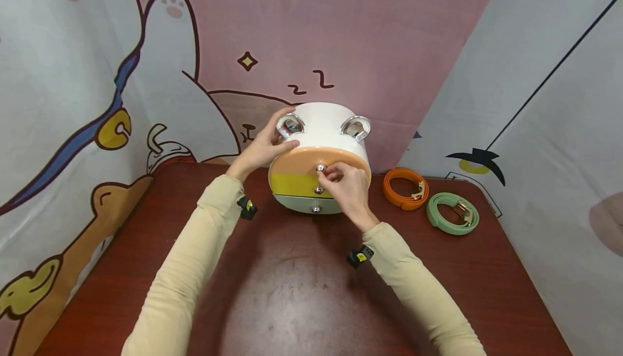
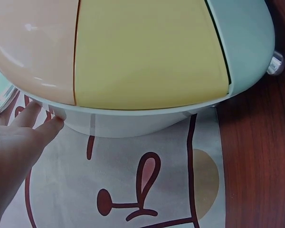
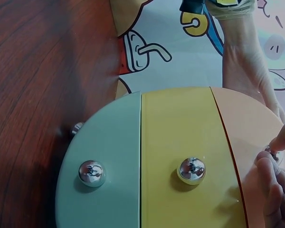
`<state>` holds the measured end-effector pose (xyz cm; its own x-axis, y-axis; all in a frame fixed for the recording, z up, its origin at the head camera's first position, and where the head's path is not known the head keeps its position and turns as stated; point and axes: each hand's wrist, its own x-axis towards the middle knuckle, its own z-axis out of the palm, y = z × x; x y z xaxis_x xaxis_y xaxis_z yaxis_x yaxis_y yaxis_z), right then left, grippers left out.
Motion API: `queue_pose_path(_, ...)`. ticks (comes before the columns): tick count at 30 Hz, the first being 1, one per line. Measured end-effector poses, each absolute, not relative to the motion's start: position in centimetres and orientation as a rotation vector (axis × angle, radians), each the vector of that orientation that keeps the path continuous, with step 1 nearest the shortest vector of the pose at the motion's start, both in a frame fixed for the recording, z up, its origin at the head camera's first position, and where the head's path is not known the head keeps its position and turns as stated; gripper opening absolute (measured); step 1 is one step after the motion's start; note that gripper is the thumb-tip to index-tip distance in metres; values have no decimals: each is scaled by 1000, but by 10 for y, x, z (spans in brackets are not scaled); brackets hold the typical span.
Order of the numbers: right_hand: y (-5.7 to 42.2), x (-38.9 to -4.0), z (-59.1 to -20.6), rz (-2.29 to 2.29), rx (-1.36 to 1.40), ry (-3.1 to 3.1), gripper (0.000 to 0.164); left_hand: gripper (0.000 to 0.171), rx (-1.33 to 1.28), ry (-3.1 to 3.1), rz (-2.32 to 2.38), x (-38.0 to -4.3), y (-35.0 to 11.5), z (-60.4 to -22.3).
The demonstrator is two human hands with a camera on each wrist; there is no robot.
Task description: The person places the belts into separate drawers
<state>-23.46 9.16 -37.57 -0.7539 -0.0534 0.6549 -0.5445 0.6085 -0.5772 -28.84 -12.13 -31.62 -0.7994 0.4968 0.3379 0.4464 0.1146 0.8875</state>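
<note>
Chrome knob [image 1: 320, 168] on the peach top drawer [image 1: 311, 162] pinched between thumb and fingertips of the right hand [image 1: 344, 185]; grip to be kept on the knob's neck, pull directed straight out along the drawer's travel, not upward. White round cabinet [image 1: 331, 123] standing at the far edge of the red-brown table [image 1: 302, 291], against the backdrop. Left hand [image 1: 263, 147] laid on the cabinet's upper left side, fingers straight and pressing, apparently beside a silver ear-shaped handle [image 1: 290, 125], though contact there hard to confirm. Bracing pressure to be held firm to prevent sliding or tipping. Yellow drawer [image 3: 185, 156] and pale green drawer [image 3: 104, 171] below, both flush. Orange belt [image 1: 405, 188] and green belt [image 1: 452, 213] coiled well to the right.
</note>
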Motion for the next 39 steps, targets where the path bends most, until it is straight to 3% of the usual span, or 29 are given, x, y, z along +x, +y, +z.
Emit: queue_pose_path(39, 97, -230, -389, 1091, 450, -2282, 18, 78, 949, 2243, 1876, -288, -120, -317)
